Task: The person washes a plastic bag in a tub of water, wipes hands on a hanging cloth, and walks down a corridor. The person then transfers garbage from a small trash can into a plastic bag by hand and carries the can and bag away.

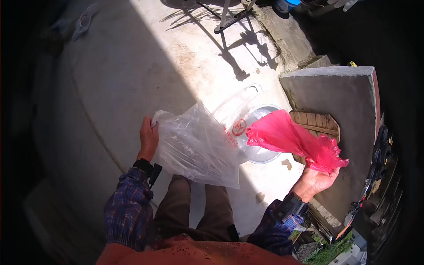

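Observation:
My left hand [149,137] is closed on the edge of a clear plastic bag [192,148], which hangs spread out in front of my legs. My right hand [317,182] grips one end of a bright pink plastic bag [282,132]; its other end stretches leftward over a round metal basin [265,157] on the floor. Clear plastic with red printing [238,127] lies across the basin's left side. Whether it belongs to the bag in my left hand, I cannot tell. The pink bag hides part of the basin.
A low concrete wall [340,92] stands on the right, with a wooden board [316,123] by its foot. Metal stand legs [225,22] cast shadows at the top. A blue container [286,5] is at top right. Pale plastic [82,24] lies far left.

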Demonstrator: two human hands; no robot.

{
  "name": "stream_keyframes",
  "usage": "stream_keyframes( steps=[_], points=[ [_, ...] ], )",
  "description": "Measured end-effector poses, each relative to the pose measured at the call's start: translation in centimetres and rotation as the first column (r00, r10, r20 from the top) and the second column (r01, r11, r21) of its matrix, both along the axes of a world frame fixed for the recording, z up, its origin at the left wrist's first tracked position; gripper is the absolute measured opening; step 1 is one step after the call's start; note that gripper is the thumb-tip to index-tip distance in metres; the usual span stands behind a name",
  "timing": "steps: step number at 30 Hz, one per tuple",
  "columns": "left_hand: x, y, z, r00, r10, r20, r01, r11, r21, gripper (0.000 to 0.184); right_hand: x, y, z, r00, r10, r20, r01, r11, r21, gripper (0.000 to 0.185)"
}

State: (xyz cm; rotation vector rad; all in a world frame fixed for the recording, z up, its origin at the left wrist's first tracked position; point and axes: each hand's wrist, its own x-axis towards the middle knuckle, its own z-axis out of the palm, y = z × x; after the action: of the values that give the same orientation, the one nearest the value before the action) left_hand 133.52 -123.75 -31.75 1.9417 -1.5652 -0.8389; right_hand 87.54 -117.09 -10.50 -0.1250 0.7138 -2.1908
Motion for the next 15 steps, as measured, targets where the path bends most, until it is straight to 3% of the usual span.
stream_keyframes(
  steps=[2, 4, 7, 8, 10, 11, 13, 14, 15],
  points=[
    [-0.1, 0.1, 0.1, 0.997, 0.052, -0.061, -0.047, 0.996, 0.075, 0.016, -0.9, 1.1, -0.4, 0.981, -0.186, -0.048, 0.192, 0.954, 0.228, 0.039],
    [-0.2, -0.3, -0.4, 0.983, 0.094, -0.160, -0.078, 0.991, 0.105, 0.019, -2.1, 2.7, -0.3, 0.981, -0.190, -0.034, 0.192, 0.952, 0.237, 0.039],
    [0.2, -2.1, -2.5, 0.997, 0.052, -0.055, -0.051, 0.998, 0.030, 0.021, -3.0, 4.4, 0.0, 0.963, -0.268, -0.024, 0.263, 0.921, 0.289, 0.040],
    [0.7, -3.2, -3.0, 0.998, 0.038, -0.057, -0.036, 0.999, 0.035, 0.021, -3.4, 5.1, 0.1, 0.974, -0.227, 0.003, 0.217, 0.934, 0.282, 0.038],
    [1.1, -5.8, -3.6, 0.952, 0.202, -0.230, -0.182, 0.978, 0.105, 0.024, -4.2, 6.4, -0.3, 0.980, -0.197, 0.032, 0.181, 0.945, 0.273, 0.037],
    [0.6, -6.7, -3.6, 0.956, 0.190, -0.223, -0.171, 0.980, 0.102, 0.024, -4.6, 7.3, -1.1, 0.982, -0.190, 0.009, 0.179, 0.940, 0.290, 0.034],
    [-0.4, -8.1, -2.7, 0.953, 0.244, -0.182, -0.263, 0.961, -0.089, 0.042, -4.1, 8.1, -1.9, 0.982, -0.188, 0.003, 0.179, 0.937, 0.299, 0.031],
    [-1.0, -8.2, -2.3, 0.956, 0.238, -0.170, -0.258, 0.961, -0.103, 0.042, -3.2, 8.3, -2.6, 0.980, -0.197, -0.017, 0.190, 0.914, 0.360, 0.028],
    [-2.7, -7.8, -1.1, 0.974, 0.174, -0.144, -0.177, 0.984, -0.007, 0.048, -1.9, 7.9, -3.1, 0.979, -0.202, -0.033, 0.197, 0.888, 0.416, 0.025]
  ],
)
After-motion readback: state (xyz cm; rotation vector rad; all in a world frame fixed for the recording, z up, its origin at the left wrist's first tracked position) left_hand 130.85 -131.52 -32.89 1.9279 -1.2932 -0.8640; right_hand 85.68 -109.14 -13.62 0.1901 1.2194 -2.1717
